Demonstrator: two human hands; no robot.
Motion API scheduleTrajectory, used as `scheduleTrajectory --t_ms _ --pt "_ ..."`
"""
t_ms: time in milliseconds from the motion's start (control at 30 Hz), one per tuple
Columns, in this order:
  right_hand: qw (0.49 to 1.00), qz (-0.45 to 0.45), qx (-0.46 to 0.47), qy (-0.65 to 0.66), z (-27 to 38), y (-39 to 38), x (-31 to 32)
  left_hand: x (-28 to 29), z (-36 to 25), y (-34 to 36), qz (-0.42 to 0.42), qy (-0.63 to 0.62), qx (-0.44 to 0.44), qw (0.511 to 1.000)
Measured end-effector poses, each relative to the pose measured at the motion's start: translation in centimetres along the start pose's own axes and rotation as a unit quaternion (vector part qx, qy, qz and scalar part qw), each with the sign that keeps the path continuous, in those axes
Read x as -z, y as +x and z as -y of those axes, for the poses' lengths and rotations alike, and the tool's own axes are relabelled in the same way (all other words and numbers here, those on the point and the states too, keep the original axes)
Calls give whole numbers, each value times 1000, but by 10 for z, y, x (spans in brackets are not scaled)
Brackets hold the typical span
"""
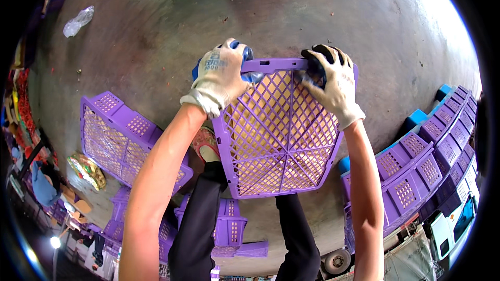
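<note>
A purple plastic lattice crate hangs tilted in front of my legs, its mesh face turned up toward me. Through the mesh shows a pale tan layer, which I cannot identify. My left hand, in a white glove with blue-coated fingers, grips the far rim near its left corner. On the same rim by the right corner, my right hand has its gloved fingers curled over the edge; its glove is pale with dark fingertips. The undersides of both grips are partly hidden.
Another purple crate rests on the concrete floor at left, beside a shiny wrapper. More crates stand in stacked rows at right and one behind my legs. A clear plastic scrap lies far left. A truck is lower right.
</note>
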State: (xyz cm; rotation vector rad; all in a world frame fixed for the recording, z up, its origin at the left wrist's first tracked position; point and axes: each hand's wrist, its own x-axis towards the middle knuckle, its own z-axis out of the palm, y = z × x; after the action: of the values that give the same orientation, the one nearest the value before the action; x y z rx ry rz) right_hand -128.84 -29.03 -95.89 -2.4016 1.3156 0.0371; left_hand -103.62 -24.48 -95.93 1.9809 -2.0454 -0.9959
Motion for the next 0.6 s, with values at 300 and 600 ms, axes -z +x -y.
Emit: scheduleTrajectory --t_ms 300,600 --pt "997 25 10 66 30 19 -8 -12 11 7 -26 -84 -11 996" --pt "972 92 -211 40 85 70 -37 -12 13 20 66 9 167 984"
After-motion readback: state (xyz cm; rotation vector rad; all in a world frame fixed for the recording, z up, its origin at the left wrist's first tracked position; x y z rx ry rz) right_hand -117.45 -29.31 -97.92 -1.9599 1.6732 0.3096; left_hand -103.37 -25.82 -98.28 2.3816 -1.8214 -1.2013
